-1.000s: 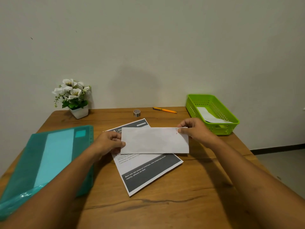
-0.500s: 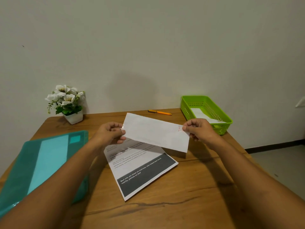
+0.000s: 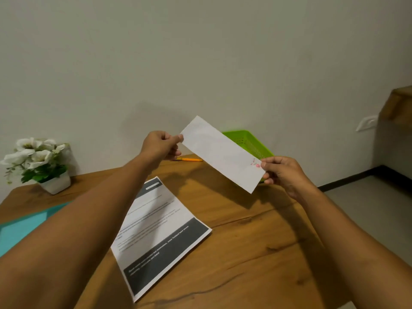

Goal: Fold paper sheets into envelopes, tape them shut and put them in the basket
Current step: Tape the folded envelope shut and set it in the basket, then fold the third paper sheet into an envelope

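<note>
- Up in the air above the table [image 3: 256,241]: one white envelope [image 3: 220,153], long and thin, tilted with the left end high and the right end low.
- Pinched at the high end by the left hand [image 3: 159,146], with thumb and fingers curled onto the paper's edge.
- Pinched at the low end by the right hand [image 3: 283,175], close to a small red mark on the paper.
- Looks folded already, so that part seems done. No tape to be seen on this side, so cannot tell if taped shut or not.
- Just behind the envelope and partly hidden by it: the green basket [image 3: 247,141], at the far right of the table. Cannot see what lies inside from here.
- As a guess, not far from the last step for this one: tape if needed, then over to the basket and in.
- Flat on the table under the arms: one printed sheet [image 3: 160,228], not folded yet. More work left there: fold, tape, drop in.
- Farther off: an orange pen [image 3: 190,159] near the back edge, a blue-green folder [image 3: 24,226] at the left, and a little pot of white flowers [image 3: 38,162] in the back left corner.
</note>
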Available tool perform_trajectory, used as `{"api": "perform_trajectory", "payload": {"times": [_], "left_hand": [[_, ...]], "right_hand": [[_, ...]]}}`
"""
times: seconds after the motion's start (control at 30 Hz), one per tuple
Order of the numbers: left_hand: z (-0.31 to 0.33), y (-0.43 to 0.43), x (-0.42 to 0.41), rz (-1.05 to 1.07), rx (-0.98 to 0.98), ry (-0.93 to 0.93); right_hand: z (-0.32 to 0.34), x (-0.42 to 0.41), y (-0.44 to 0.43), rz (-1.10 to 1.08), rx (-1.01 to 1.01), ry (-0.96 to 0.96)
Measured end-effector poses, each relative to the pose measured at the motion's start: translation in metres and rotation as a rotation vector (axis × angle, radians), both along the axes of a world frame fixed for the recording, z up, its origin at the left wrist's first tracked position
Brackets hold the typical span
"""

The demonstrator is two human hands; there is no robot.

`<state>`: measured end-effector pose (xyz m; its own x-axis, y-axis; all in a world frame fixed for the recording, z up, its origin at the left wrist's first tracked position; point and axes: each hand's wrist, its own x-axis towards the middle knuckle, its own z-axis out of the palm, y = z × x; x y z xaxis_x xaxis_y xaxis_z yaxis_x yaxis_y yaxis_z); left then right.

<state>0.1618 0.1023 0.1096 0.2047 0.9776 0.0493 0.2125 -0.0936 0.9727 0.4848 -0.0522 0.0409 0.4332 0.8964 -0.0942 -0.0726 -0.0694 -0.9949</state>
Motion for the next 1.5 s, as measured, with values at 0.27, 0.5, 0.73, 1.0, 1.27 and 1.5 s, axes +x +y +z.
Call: {"api": "perform_trajectory", "payload": {"times": [0.27,0.5,0.73,1.0,1.27,1.5], "left_hand": [[-0.001,-0.01,0.106,-0.27,0.318,0.418],[-0.049,-0.048,0.142,-0.563,0.688,0.861],[-0.062,-0.05,0.137,-0.577,0.754,0.894],[-0.067,-0.055,0.13,-0.568,0.758,0.828],[-0.088,-0.055,0.052,-0.436,0.599,0.731],[-0.116,-0.065,-0.087,0.012,0.428,0.809]], "right_hand": [[-0.006,0.039,-0.007,-0.199,-0.056,0.158],[-0.005,0.037,0.02,-0.263,-0.065,0.234],[-0.017,0.027,0.031,-0.288,-0.08,0.049],[-0.016,0.015,0.022,-0.354,-0.14,-0.169],[-0.014,-0.054,0.035,-0.088,-0.017,-0.412],[-0.025,-0.174,0.052,0.251,0.005,-0.71]]}}
